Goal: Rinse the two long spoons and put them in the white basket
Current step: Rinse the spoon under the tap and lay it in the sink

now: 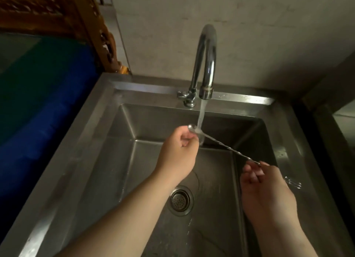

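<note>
A long metal spoon (226, 146) with a twisted stem stretches across the steel sink (92, 145). Its bowl end lies under the running water at the upper left. My left hand (177, 151) pinches that bowl end with fingertips. My right hand (267, 187) holds the stem's other end low at the right. A forked metal end (293, 182) shows just right of my right hand, over the sink's right rim. I cannot tell whether it belongs to this spoon or another. No white basket is in view.
A chrome gooseneck tap (206, 64) stands at the back rim with water (201, 114) streaming down. The drain strainer (180, 200) sits in the basin floor. A blue surface (44, 106) lies left of the sink, and a carved wooden frame (92, 26) stands behind it.
</note>
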`<state>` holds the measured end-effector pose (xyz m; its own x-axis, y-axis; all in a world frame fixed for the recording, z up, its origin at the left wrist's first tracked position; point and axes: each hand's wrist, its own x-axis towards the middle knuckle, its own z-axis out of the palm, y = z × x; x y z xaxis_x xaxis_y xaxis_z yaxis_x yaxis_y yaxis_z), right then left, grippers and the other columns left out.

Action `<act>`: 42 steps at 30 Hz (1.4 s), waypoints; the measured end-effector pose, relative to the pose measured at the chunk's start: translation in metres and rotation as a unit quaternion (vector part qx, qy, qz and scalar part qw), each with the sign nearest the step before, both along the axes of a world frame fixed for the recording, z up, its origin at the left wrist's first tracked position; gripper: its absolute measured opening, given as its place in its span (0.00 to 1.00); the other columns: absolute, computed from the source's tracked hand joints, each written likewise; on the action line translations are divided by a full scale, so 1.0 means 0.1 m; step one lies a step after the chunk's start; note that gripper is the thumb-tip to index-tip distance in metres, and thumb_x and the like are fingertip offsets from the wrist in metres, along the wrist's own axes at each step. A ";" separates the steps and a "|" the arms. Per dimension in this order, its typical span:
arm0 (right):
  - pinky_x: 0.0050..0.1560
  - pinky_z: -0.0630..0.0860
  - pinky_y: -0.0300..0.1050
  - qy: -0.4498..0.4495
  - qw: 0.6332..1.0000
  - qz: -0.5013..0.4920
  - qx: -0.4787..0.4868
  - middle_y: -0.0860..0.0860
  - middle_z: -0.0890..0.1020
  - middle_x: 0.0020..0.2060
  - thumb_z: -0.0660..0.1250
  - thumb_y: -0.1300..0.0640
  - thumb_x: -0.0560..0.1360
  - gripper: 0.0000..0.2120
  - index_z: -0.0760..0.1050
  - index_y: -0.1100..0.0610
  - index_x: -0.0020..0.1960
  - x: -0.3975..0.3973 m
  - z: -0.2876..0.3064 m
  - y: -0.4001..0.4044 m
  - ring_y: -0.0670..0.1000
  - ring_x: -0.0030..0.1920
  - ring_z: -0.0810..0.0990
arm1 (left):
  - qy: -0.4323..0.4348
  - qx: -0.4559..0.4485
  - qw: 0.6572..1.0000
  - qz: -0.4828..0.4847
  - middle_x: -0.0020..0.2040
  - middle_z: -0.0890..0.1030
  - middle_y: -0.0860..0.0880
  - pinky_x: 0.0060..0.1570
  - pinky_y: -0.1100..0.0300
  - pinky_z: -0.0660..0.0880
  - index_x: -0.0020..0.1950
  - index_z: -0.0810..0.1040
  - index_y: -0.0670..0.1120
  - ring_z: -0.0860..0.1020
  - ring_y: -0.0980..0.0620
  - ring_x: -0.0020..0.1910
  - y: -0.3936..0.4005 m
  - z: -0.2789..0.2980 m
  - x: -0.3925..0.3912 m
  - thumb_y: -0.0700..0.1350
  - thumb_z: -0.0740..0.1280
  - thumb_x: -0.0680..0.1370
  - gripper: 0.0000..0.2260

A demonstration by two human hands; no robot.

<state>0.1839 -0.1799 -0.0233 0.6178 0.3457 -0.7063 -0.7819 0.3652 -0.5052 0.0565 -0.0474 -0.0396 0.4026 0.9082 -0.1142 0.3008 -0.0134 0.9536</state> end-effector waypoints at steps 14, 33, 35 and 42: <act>0.33 0.63 0.38 0.172 0.969 0.176 -0.030 0.54 0.76 0.30 0.59 0.60 0.79 0.12 0.68 0.57 0.36 -0.40 -0.39 0.28 0.47 0.29 0.71 | -0.140 -0.041 0.988 -0.059 0.43 0.87 0.52 0.40 0.62 0.79 0.45 0.74 0.58 0.86 0.53 0.43 0.09 0.21 0.36 0.52 0.58 0.79 0.07; 0.39 0.71 0.38 -0.512 0.784 0.351 -0.032 0.37 0.79 0.30 0.60 0.46 0.81 0.15 0.80 0.43 0.40 -0.48 0.12 1.08 0.38 0.34 0.76 | -0.091 0.045 0.994 0.025 0.40 0.85 0.57 0.43 0.63 0.78 0.44 0.83 0.54 0.83 0.61 0.41 0.41 0.43 0.06 0.50 0.66 0.78 0.07; 0.35 0.70 0.35 -0.534 0.766 0.355 -0.047 0.38 0.78 0.28 0.60 0.48 0.81 0.14 0.80 0.45 0.41 -0.47 0.07 1.05 0.38 0.31 0.74 | -0.117 0.033 0.991 0.050 0.39 0.85 0.55 0.40 0.64 0.79 0.42 0.83 0.54 0.82 0.61 0.39 0.41 0.44 0.06 0.48 0.66 0.78 0.08; 0.31 0.68 0.38 -0.476 0.793 0.372 -0.079 0.41 0.75 0.25 0.60 0.49 0.81 0.17 0.79 0.46 0.35 -0.47 -0.09 0.91 0.40 0.28 0.71 | -0.118 -0.019 0.993 0.002 0.38 0.84 0.52 0.46 0.55 0.81 0.44 0.82 0.52 0.83 0.54 0.42 0.35 0.32 0.14 0.46 0.68 0.77 0.04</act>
<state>0.1365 -0.0888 -0.0326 0.5639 0.8181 -0.1126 0.0117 -0.1442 -0.9895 0.0701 -0.0124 -0.0075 0.4194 0.9064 -0.0510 0.0689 0.0243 0.9973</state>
